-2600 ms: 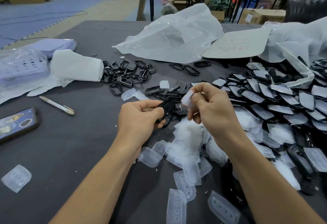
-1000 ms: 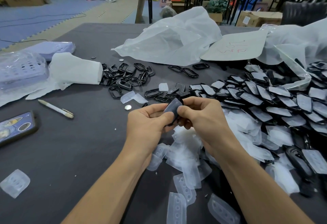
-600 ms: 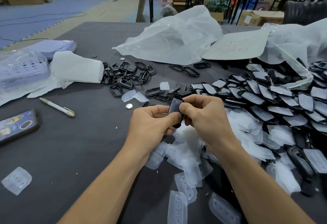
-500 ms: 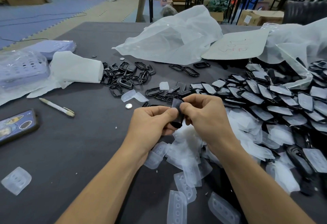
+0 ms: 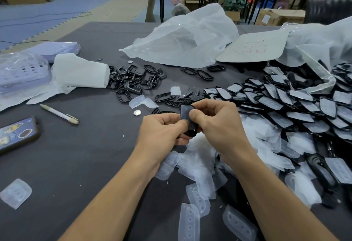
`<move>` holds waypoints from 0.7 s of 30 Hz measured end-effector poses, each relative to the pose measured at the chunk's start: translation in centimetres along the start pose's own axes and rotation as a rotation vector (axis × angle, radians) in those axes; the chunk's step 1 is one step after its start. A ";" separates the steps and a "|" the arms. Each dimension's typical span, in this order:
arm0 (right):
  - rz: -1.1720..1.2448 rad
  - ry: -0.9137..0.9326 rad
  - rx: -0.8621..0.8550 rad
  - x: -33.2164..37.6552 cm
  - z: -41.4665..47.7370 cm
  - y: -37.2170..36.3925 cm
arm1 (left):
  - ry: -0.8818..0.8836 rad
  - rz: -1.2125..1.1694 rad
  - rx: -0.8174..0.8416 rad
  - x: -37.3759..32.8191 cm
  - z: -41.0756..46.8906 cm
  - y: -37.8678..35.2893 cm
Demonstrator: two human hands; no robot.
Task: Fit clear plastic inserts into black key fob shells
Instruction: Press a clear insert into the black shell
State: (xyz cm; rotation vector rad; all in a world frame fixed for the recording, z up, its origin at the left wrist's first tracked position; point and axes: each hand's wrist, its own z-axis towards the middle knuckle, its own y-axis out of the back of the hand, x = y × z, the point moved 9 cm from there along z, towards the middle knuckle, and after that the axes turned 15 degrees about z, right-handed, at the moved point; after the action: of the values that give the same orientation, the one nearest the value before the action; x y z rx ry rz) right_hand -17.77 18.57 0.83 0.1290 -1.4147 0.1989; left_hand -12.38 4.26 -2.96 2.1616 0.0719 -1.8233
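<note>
Both hands hold one black key fob shell (image 5: 185, 114) upright over the dark table (image 5: 76, 155). My left hand (image 5: 162, 130) grips its left side and lower end. My right hand (image 5: 215, 122) pinches its right side, thumb pressed on the greyish clear insert seated in its face. Below the hands lies a heap of loose clear plastic inserts (image 5: 198, 166). Empty black shells (image 5: 135, 82) are scattered at the back centre. To the right, several black shells with inserts (image 5: 285, 103) lie in overlapping rows.
A phone (image 5: 17, 134) and a pen (image 5: 59, 114) lie at the left, a lone clear insert (image 5: 16, 193) near the front left. A white foam block (image 5: 80, 71), plastic bags (image 5: 182, 36), a cardboard sheet (image 5: 253, 48) and a coin cell (image 5: 137, 112) sit further back.
Earlier my right hand held a clear insert apart from the shell in my left hand. The hands have since come together, and the insert now sits in the shell under my right thumb.
</note>
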 end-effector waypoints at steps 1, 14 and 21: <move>-0.007 0.000 -0.002 0.0 0.0 0.0 | -0.009 0.010 -0.007 -0.1 0.0 0.1; -0.058 -0.022 0.041 0.0 -0.4 -0.5 | 0.004 -0.078 -0.185 -0.1 0.3 2.5; 0.041 -0.091 0.153 0.1 -0.8 -1.6 | 0.008 -0.155 -0.189 0.0 0.2 2.6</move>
State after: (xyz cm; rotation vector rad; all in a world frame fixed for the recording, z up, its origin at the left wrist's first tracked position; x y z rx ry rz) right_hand -16.69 17.22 0.85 0.2378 -1.4931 0.3390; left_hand -11.99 1.73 -2.42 2.0818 0.4073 -1.8079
